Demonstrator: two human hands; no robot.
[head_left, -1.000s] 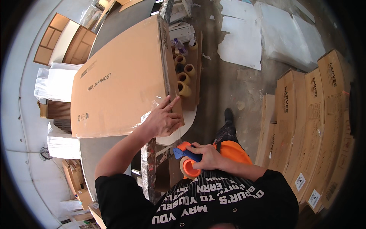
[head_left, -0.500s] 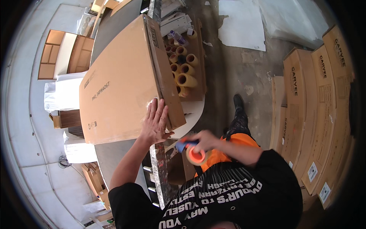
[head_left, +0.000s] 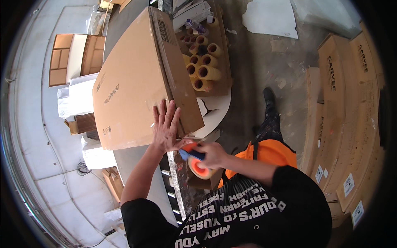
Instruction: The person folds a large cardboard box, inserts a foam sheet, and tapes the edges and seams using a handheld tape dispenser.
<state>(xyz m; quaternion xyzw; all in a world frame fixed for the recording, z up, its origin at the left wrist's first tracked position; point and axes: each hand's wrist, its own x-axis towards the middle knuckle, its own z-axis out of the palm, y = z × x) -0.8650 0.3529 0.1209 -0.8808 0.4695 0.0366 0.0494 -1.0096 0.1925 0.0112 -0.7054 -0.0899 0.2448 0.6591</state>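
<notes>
A large, flat brown cardboard box (head_left: 132, 78) lies on the grey work surface in front of me. My left hand (head_left: 166, 128) presses flat on its near right corner, fingers spread. My right hand (head_left: 211, 156) grips a blue and orange tape dispenser (head_left: 194, 153), loaded with a roll of tape (head_left: 201, 168) on an orange hub. The dispenser's head is close to the box's near edge, just right of my left thumb. Whether tape runs from it to the box I cannot tell.
Several tape rolls (head_left: 203, 72) and a purple-capped bottle (head_left: 196, 27) stand on a brown board beyond the box's right side. Tall cardboard boxes (head_left: 336, 99) line the right. White wrapped bundles (head_left: 84, 97) stand at left. A white sheet (head_left: 271, 18) lies on the floor.
My right hand has brought the tape dispenser left, to the box's near corner. My left hand stays on the box, its fingers more spread. The whole view has shifted slightly.
</notes>
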